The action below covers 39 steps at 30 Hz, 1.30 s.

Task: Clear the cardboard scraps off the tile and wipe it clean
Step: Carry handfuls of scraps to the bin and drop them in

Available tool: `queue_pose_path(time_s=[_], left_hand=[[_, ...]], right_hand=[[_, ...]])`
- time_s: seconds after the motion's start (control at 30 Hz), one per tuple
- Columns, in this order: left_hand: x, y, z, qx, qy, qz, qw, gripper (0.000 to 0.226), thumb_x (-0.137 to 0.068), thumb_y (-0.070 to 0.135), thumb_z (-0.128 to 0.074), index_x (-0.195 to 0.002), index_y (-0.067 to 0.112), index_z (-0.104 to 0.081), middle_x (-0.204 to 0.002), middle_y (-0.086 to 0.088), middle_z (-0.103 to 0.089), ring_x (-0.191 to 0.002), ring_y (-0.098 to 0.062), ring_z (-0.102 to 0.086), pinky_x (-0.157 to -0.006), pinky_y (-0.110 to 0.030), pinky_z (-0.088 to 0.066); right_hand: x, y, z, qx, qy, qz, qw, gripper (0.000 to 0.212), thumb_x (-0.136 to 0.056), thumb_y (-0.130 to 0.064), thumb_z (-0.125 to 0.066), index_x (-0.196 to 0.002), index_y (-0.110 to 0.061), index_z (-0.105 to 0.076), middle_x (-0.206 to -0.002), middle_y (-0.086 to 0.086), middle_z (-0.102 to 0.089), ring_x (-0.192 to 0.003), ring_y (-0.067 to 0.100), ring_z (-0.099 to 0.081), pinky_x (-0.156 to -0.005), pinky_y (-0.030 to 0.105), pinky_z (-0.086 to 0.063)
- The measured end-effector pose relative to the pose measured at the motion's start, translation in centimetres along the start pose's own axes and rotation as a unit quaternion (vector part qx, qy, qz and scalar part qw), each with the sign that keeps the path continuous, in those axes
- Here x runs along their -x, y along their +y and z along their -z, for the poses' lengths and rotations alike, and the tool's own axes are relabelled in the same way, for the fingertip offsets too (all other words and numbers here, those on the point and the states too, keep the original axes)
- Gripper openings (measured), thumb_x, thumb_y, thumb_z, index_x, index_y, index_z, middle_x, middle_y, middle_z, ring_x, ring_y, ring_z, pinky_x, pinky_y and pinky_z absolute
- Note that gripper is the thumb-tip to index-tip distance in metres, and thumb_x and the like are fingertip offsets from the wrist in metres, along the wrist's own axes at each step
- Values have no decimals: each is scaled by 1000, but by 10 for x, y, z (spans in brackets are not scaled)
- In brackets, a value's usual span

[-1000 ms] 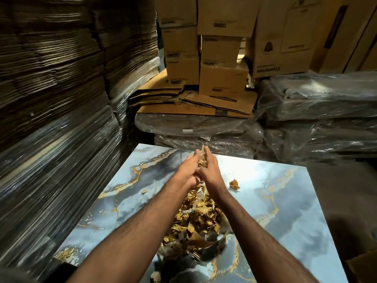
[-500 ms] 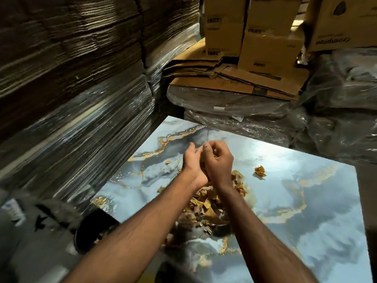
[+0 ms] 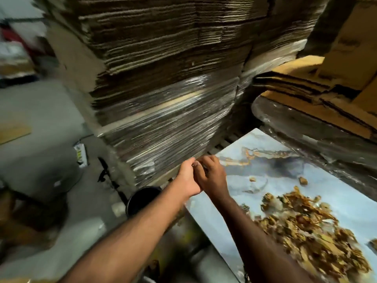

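Below and just left of your cupped left hand [image 3: 186, 176] and right hand [image 3: 211, 176], fingers curled together around cardboard scraps mostly hidden inside, sits the dark bucket [image 3: 142, 199]; the scrap pile [image 3: 306, 227] lies right on the marble tile [image 3: 285, 172].

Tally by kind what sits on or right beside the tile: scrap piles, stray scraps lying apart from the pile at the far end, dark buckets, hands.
Marble tile: 1
Big pile of cardboard scraps: 1
Stray scraps apart from the pile: 2, and
Dark bucket: 1
Hands: 2, left hand and right hand, cupped together
Total: 7
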<state>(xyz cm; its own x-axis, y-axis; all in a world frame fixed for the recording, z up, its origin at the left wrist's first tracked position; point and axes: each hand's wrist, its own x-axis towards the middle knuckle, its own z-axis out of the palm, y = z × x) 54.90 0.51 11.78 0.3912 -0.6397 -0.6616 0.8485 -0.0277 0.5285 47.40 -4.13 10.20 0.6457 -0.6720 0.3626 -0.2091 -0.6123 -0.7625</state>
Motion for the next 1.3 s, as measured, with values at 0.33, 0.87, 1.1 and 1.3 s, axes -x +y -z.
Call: queue_pose_path(time_s=[0.33, 0.87, 1.1, 1.3], left_hand=[[-67, 94, 204, 99, 70, 62, 991, 52, -97, 52, -38, -98, 13, -72, -93, -8, -73, -89, -24, -70, -84, -34, -50], [-189, 52, 349, 15, 198, 100, 975, 57, -97, 0, -42, -145, 31, -36, -131, -14, -60, -109, -30, -63, -86, -45, -57], [-242, 49, 383, -20, 286, 96, 953, 61, -96, -4, -30, -149, 26, -26, -145, -11, -43, -125, -34, -51, -101, -51, -47], [-278, 38, 411, 31, 292, 121, 948, 45, -98, 16, -48, -141, 26, -36, -138, -12, -55, -114, -31, -61, -89, -43, -54]], right_hand=[[-37, -23, -255, 134, -227, -111, 958, 42, -99, -44, -41, -91, -10, -65, -94, 19, -68, -88, 39, -62, -69, 42, -49], [-44, 16, -372, -172, -317, -530, 767, 82, -94, -68, -3, -148, -17, -40, -151, 13, -43, -139, 27, -41, -117, 39, -28], [-44, 59, -393, -214, -288, -531, 767, 63, -105, -49, -6, -156, -16, -20, -162, 6, -21, -148, 19, -21, -101, 18, -26], [-40, 82, -407, -203, -319, -548, 746, 63, -105, -47, -7, -154, -10, -26, -160, 5, -27, -147, 16, -25, -103, 19, -24]])
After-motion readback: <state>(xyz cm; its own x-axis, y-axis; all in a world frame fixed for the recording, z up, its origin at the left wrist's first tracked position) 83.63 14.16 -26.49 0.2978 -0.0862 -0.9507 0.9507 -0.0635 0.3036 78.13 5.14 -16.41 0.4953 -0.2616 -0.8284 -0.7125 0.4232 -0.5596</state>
